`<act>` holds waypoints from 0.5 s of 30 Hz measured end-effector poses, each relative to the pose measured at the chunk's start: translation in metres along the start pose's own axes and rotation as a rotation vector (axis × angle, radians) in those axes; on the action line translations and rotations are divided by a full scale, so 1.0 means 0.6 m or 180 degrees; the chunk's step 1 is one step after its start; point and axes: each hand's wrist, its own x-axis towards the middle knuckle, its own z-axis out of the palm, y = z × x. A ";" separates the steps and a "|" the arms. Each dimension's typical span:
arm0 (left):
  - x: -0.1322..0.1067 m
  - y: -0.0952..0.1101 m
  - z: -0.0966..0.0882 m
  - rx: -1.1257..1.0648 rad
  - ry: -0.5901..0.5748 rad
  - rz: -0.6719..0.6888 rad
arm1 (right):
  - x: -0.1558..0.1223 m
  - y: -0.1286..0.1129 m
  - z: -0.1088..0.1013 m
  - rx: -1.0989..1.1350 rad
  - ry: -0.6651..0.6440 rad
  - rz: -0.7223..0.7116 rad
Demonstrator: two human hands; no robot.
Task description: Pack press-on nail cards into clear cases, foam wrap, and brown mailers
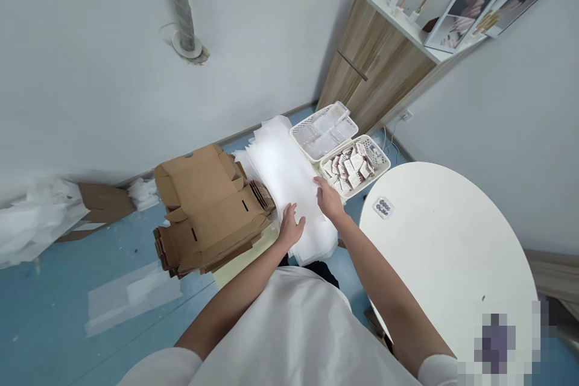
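A tall stack of thin white sheets (283, 163), perhaps foam packing, lies in front of me with uneven edges. My left hand (292, 226) is over its near left part, fingers spread and holding nothing. At the right edge of the stack is my right hand (329, 199), its index finger stretched out and thumb apart; whether it touches the top sheet is hard to see. Flattened brown cardboard boxes (212, 205) are piled left of the stack. Just past my right hand stands a white basket (377, 172) of small printed packets (350, 166).
Another white basket (298, 132) holds clear plastic cases (325, 126). A round white table (443, 241) on the right carries a small clear case (383, 207). Behind are a wooden cabinet (375, 48) and a wall. White plastic wrapping (40, 217) lies at far left.
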 end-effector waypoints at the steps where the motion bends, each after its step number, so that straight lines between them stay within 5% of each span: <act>1: -0.001 0.004 0.000 0.0014 0.0024 0.0050 | -0.002 -0.001 -0.010 -0.0108 -0.0051 -0.0154; 4: -0.004 0.019 0.004 0.0166 0.0112 0.0187 | -0.014 0.006 -0.042 -0.0415 -0.0254 -0.0471; 8: -0.006 0.042 0.020 0.0560 0.0143 0.0073 | -0.053 0.033 -0.088 -0.0506 -0.0240 -0.0271; 15: -0.030 0.084 0.093 0.0465 -0.0338 -0.0026 | -0.198 0.107 -0.148 0.0073 0.1000 0.0574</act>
